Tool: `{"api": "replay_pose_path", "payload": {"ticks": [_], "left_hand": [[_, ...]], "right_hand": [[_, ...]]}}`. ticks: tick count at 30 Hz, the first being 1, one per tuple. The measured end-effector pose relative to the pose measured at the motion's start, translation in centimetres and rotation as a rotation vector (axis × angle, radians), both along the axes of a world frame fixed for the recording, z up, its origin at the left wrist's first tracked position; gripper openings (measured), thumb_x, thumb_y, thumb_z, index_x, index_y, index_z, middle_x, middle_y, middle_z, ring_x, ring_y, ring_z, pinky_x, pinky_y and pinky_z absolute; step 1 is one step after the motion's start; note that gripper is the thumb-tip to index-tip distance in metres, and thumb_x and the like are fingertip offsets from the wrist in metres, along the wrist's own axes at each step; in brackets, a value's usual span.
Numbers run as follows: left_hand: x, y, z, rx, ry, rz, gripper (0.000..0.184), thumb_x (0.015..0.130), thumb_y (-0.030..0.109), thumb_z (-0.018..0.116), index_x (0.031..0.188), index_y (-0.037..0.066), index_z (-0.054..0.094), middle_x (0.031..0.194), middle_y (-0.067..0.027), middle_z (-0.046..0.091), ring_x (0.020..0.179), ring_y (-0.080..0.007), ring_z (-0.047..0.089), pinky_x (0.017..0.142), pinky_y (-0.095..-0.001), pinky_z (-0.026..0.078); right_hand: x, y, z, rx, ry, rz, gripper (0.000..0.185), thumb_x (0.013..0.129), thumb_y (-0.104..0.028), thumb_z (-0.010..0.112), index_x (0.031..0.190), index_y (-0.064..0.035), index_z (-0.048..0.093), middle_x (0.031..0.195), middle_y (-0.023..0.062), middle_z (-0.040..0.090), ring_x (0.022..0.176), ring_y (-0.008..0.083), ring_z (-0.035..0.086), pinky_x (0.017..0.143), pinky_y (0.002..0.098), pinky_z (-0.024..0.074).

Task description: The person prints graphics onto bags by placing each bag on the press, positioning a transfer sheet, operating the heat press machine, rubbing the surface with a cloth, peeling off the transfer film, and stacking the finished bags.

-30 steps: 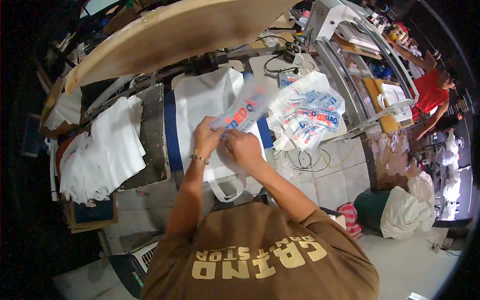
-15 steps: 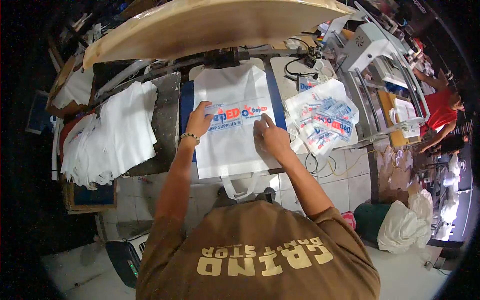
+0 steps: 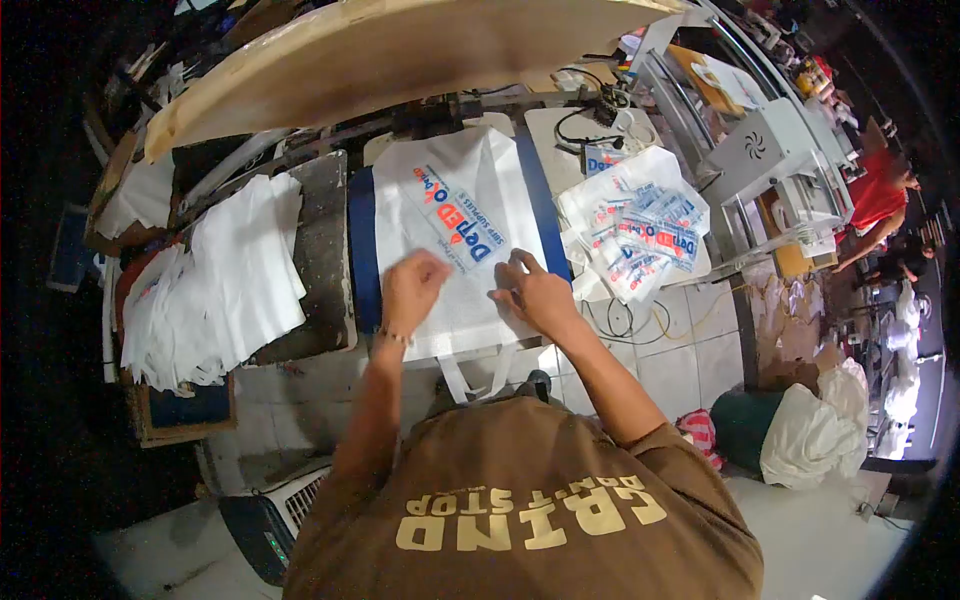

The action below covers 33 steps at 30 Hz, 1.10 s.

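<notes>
On white bag (image 3: 468,322), slanted film (image 3: 450,212) with blue-red lettering; left hand (image 3: 412,292), grip unclear; right hand (image 3: 540,296), spread.

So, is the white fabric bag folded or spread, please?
Spread: the bag lies flat across the blue rectangular pad, its handle loop extended.

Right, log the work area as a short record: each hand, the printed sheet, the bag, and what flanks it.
left hand: beside the sheet's lower end, contact unclear
right hand: over the bag, fingers loosely spread
printed sheet: clear, slanted over the bag's face
white bag: flat on a blue pad, handles toward the person
left side: stacked white bags
right side: pile of printed sheets
</notes>
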State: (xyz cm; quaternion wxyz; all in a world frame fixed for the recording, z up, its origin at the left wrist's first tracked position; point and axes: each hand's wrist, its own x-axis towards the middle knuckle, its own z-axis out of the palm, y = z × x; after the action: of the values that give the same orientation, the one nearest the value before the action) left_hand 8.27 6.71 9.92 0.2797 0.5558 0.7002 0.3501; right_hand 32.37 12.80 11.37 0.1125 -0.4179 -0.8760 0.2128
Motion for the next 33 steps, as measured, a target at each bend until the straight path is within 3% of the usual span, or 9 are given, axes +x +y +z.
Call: {"api": "replay_pose_path", "payload": {"ticks": [1,3,6,9,11,14,18,22,33], "left_hand": [[-0.9,1.7,-0.6,0.279,0.143,0.005,0.022,0.091,0.017,0.072,0.105,0.002,0.067,0.099,-0.0147,0.072,0.083,-0.0280,0.072,0.072,-0.0383,0.057],[-2.4,5.5,-1.0,0.470,0.333,-0.108,0.031,0.090,0.015,0.070,0.119,0.005,0.065,0.130,-0.0179,0.064,0.118,-0.0359,0.062,0.099,-0.0456,0.050],[-2.9,8.6,-3.1,0.347,0.561,-0.237,0.051,0.094,0.024,0.066,0.141,0.009,0.055,0.156,-0.0176,0.041,0.146,-0.0389,0.035,0.117,-0.0589,0.027],[-1.2,8.2,-5.3,0.256,0.716,-0.175,0.052,0.095,0.029,0.066,0.142,0.009,0.055,0.156,-0.0174,0.042,0.145,-0.0395,0.037,0.115,-0.0645,0.026],[0.6,6.5,-4.9,0.286,0.805,-0.151,0.055,0.094,0.035,0.066,0.141,0.010,0.055,0.151,-0.0202,0.046,0.137,-0.0413,0.044,0.106,-0.0652,0.033],[3.7,3.4,-2.6,0.086,0.860,0.005,0.061,0.091,0.043,0.068,0.137,0.006,0.057,0.141,-0.0234,0.051,0.118,-0.0397,0.051,0.090,-0.0551,0.039],[3.0,3.1,-3.9,0.344,0.687,0.006,0.055,0.092,0.041,0.067,0.135,0.008,0.059,0.145,-0.0232,0.048,0.131,-0.0437,0.046,0.102,-0.0590,0.036],[3.4,3.3,-5.8,0.285,0.710,-0.059,0.051,0.096,0.034,0.063,0.141,0.010,0.057,0.155,-0.0215,0.040,0.144,-0.0486,0.033,0.116,-0.0616,0.026],[4.3,5.7,-5.2,0.381,0.719,0.079,0.049,0.095,0.037,0.063,0.136,0.010,0.061,0.148,-0.0209,0.048,0.133,-0.0461,0.045,0.105,-0.0611,0.033]], "right_hand": [[0.1,0.0,0.0,-0.003,-0.021,0.013,0.040,0.092,-0.045,0.067,0.117,-0.0146,0.066,0.138,0.0167,0.054,0.089,0.0387,0.071,0.071,0.0485,0.0593],[0.3,-0.4,0.0,0.000,-0.126,0.016,0.037,0.091,-0.043,0.068,0.114,-0.0135,0.065,0.140,0.0179,0.051,0.088,0.0387,0.071,0.070,0.0492,0.0592],[1.2,-1.6,-0.5,-0.003,-0.099,-0.003,0.035,0.088,-0.034,0.071,0.114,-0.0132,0.064,0.143,0.0213,0.049,0.084,0.0386,0.071,0.070,0.0500,0.0588],[2.1,-2.6,-2.5,0.024,-0.080,-0.078,0.048,0.081,-0.041,0.074,0.122,-0.0173,0.067,0.143,0.0144,0.051,0.079,0.0380,0.071,0.069,0.0479,0.0582],[2.5,-3.0,-1.9,0.022,-0.023,-0.099,0.049,0.083,-0.029,0.075,0.128,-0.0139,0.063,0.146,0.0233,0.048,0.086,0.0382,0.072,0.071,0.0484,0.0593],[3.3,-3.1,-2.2,-0.013,-0.037,-0.160,0.054,0.083,-0.032,0.076,0.133,-0.0158,0.062,0.149,0.0231,0.045,0.091,0.0395,0.071,0.074,0.0476,0.0597],[4.2,-3.1,-2.9,-0.027,0.010,-0.193,0.058,0.083,-0.033,0.077,0.137,-0.0176,0.062,0.153,0.0227,0.040,0.094,0.0398,0.071,0.078,0.0456,0.0593],[4.4,-3.4,-2.6,-0.050,0.051,-0.210,0.057,0.083,-0.036,0.077,0.135,-0.0189,0.064,0.154,0.0210,0.042,0.094,0.0395,0.071,0.079,0.0460,0.0583],[5.5,-2.8,-3.1,-0.077,0.160,-0.187,0.057,0.085,-0.042,0.075,0.134,-0.0140,0.065,0.153,0.0196,0.044,0.088,0.0363,0.072,0.081,0.0462,0.0572]]}}
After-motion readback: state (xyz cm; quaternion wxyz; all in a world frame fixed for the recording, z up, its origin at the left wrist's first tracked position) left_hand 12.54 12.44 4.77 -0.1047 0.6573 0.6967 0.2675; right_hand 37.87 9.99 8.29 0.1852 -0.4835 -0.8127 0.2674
